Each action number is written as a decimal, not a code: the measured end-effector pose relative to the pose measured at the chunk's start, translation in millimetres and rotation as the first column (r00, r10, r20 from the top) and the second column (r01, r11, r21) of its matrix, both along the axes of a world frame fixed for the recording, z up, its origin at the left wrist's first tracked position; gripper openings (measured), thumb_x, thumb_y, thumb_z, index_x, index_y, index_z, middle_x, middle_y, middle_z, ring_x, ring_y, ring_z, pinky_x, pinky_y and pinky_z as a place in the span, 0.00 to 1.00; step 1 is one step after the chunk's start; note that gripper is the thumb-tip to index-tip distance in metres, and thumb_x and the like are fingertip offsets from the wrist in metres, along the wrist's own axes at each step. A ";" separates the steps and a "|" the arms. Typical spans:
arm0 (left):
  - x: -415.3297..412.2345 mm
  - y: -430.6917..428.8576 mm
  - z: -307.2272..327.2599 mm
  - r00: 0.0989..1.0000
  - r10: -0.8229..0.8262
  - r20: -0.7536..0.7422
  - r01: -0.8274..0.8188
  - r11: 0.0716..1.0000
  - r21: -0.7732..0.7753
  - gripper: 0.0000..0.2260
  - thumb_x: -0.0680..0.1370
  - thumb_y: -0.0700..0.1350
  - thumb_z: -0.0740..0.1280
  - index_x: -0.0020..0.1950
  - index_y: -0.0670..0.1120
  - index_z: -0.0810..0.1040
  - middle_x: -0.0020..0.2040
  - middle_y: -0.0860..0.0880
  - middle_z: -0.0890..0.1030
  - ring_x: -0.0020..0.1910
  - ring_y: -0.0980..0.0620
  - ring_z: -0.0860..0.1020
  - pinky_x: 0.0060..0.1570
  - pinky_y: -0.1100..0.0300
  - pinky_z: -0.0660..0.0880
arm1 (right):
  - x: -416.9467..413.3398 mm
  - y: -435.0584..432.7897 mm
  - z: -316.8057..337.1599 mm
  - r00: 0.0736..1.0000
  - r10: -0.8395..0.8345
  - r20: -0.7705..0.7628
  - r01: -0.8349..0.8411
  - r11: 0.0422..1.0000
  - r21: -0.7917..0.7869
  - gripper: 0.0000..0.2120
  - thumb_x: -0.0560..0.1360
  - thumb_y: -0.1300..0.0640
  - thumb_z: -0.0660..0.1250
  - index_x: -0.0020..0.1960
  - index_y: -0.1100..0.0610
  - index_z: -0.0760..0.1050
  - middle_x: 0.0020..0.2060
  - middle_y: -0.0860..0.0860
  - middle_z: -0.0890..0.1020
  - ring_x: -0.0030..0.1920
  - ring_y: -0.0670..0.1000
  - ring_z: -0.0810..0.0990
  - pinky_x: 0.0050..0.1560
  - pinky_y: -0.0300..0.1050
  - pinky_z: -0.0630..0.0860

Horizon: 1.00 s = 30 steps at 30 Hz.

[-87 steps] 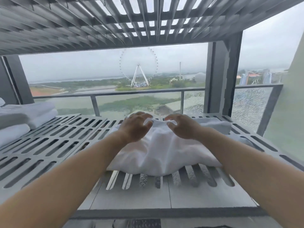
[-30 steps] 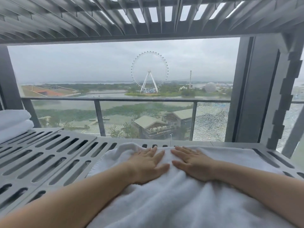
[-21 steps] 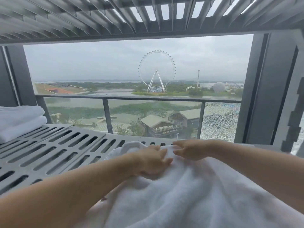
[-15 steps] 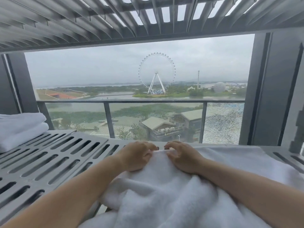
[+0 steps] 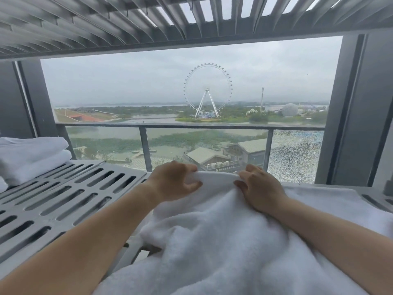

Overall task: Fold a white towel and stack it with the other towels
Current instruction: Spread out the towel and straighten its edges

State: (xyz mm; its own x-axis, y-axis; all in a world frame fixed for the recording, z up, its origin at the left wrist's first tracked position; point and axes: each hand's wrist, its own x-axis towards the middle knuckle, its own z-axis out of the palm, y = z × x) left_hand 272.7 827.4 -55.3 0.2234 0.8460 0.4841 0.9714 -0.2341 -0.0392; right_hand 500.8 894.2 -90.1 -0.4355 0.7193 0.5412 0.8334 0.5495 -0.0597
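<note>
White towel (image 5: 212, 241) lies bunched on the slatted shelf (image 5: 63, 199), its far edge pinched in the curled fingers of left hand (image 5: 172, 184) and right hand (image 5: 259, 192); the folded stack (image 5: 32, 160) sits at ten o'clock, nearer the left.

The towel (image 5: 223, 241) in the near middle is plain white, as are the folded towels (image 5: 32, 158) at the far left. The shelf (image 5: 70, 206) under them is pale grey with rows of dark oblong slots, and the roof (image 5: 85, 24) overhead is grey in parallel slats. Far off, a white Ferris wheel (image 5: 207, 90) stands against grey sky, and the right glass panel (image 5: 295, 154) shows a fine crackled pattern.
</note>
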 end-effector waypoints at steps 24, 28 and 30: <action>47.5 -7.6 -18.8 0.959 -0.225 0.175 0.281 0.853 -0.441 0.18 0.80 0.56 0.56 0.67 0.51 0.71 0.67 0.50 0.73 0.65 0.53 0.70 0.65 0.60 0.64 | -2.6 -7.9 -5.4 0.971 0.233 -0.051 -0.236 0.970 -0.061 0.05 0.74 0.54 0.63 0.46 0.51 0.77 0.40 0.46 0.79 0.38 0.49 0.76 0.38 0.40 0.67; 48.7 -2.5 -29.2 0.981 -0.178 0.075 0.187 0.783 -0.594 0.28 0.79 0.61 0.52 0.76 0.54 0.49 0.77 0.52 0.49 0.75 0.57 0.46 0.66 0.66 0.43 | 0.6 -10.1 -3.6 0.966 0.247 -0.079 -0.256 0.957 -0.139 0.07 0.74 0.51 0.64 0.48 0.50 0.79 0.39 0.42 0.75 0.41 0.45 0.73 0.44 0.38 0.66; 45.2 -2.2 -32.7 0.984 -0.178 0.023 0.154 0.774 -0.614 0.31 0.77 0.64 0.52 0.76 0.56 0.45 0.77 0.53 0.45 0.75 0.57 0.43 0.67 0.65 0.40 | 6.9 -15.0 -5.2 0.959 0.276 -0.064 -0.283 0.937 -0.206 0.09 0.75 0.48 0.63 0.53 0.48 0.77 0.47 0.44 0.76 0.48 0.44 0.73 0.52 0.39 0.68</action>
